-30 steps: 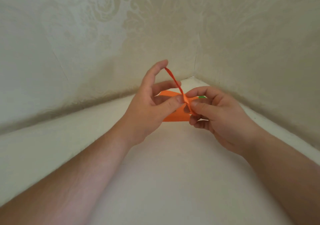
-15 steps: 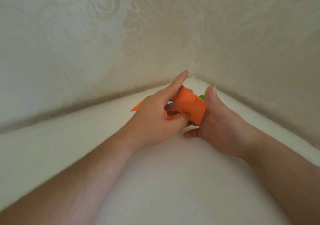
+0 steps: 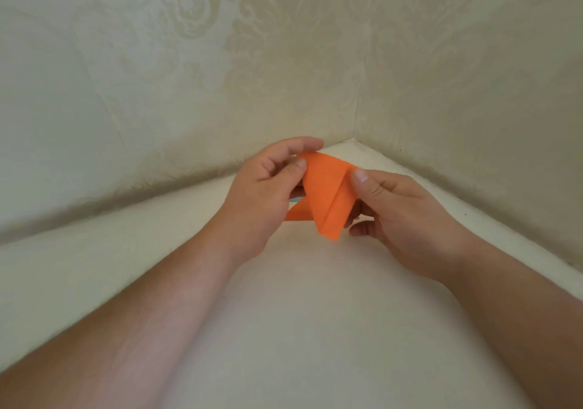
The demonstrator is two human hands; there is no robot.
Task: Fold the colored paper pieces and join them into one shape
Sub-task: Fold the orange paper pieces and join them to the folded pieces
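Observation:
An orange folded paper piece is held upright above the white surface, with a diagonal crease running down it. My left hand pinches its upper left corner between thumb and forefinger. My right hand holds its right edge, thumb on the front and fingers behind. A second orange piece lies flat on the surface behind and below my left hand. A small bit of blue paper shows just above it, mostly hidden.
The white surface runs into a corner between two pale patterned walls. The walls close in behind and to the right of my hands.
The orange piece has been turned and opened out to face me, and my right thumb has come round to its front edge. The green scrap seen earlier is now hidden.

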